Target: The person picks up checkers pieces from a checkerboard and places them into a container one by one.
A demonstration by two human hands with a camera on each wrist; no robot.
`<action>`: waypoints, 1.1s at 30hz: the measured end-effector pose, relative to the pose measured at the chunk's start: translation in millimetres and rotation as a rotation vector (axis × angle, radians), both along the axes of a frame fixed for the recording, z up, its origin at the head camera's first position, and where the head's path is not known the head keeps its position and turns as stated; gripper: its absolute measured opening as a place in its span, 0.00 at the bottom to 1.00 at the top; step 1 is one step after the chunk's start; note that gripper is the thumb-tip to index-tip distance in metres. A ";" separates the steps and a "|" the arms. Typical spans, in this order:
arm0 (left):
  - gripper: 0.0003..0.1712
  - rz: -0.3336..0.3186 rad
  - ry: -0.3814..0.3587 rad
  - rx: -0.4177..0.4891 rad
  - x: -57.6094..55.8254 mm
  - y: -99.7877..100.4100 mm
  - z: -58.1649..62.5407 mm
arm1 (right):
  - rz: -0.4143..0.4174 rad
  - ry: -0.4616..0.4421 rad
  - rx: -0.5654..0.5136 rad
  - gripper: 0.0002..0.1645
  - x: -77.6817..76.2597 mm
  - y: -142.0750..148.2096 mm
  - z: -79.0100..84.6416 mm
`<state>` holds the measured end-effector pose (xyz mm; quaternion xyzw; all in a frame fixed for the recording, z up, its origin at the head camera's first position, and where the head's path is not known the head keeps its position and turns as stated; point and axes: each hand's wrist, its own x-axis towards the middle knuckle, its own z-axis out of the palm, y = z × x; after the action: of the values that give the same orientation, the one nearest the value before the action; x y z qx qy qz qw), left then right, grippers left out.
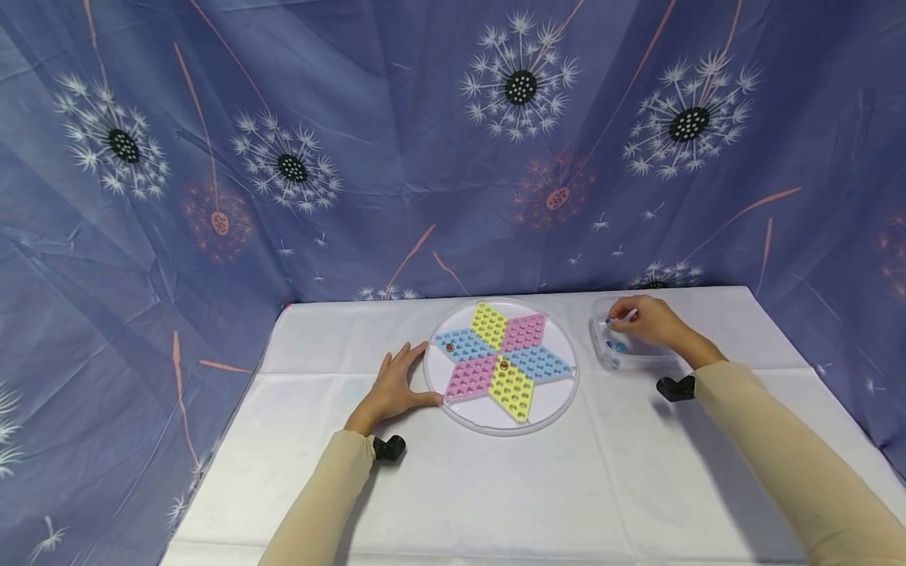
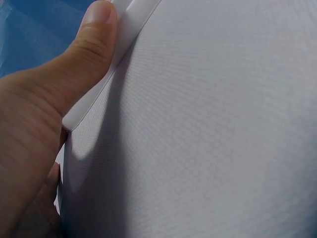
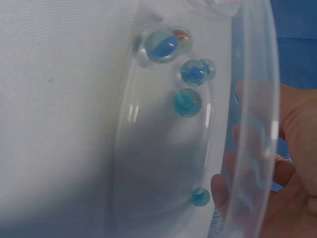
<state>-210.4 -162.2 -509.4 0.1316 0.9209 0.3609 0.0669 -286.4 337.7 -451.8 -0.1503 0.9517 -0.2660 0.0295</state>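
A round white Chinese checkers board (image 1: pixel 550 401) with a star of yellow, pink and blue sections lies on the table. My left hand (image 1: pixel 394 387) rests at its left rim, thumb and fingers spread; in the left wrist view the thumb (image 2: pixel 91 47) lies on the rim. One red marble (image 1: pixel 449 347) sits in the left blue section, another red marble (image 1: pixel 504 365) near the star's middle. Over a clear plastic box (image 1: pixel 640 362), my right hand (image 1: pixel 647 321) pinches a small blue marble (image 1: pixel 609 321). Inside are several marbles, among them a teal marble (image 3: pixel 187 102) and a blue-streaked marble (image 3: pixel 162 46).
A white cloth (image 1: pixel 524 495) covers the table. Behind it hangs a blue curtain (image 1: pixel 396 157) with dandelion prints. Black wrist-worn devices show at the left cuff (image 1: pixel 389 448) and the right cuff (image 1: pixel 675 388). The box stands right of the board.
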 end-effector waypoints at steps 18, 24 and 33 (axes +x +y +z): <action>0.66 -0.005 -0.002 -0.009 -0.1 1.3 2.0 | 0.010 -0.021 -0.001 0.13 0.0 1.8 -5.8; 0.65 -0.010 0.013 -0.002 -0.5 0.8 1.2 | -0.007 -0.039 -0.008 0.22 1.0 2.6 -6.0; 0.65 -0.004 0.008 -0.003 0.7 0.0 0.4 | 0.009 -0.020 -0.017 0.23 2.3 2.1 -7.7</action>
<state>-209.7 -162.2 -509.0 0.1348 0.9213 0.3590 0.0640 -284.1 339.8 -459.5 -0.1521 0.9484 -0.2754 0.0388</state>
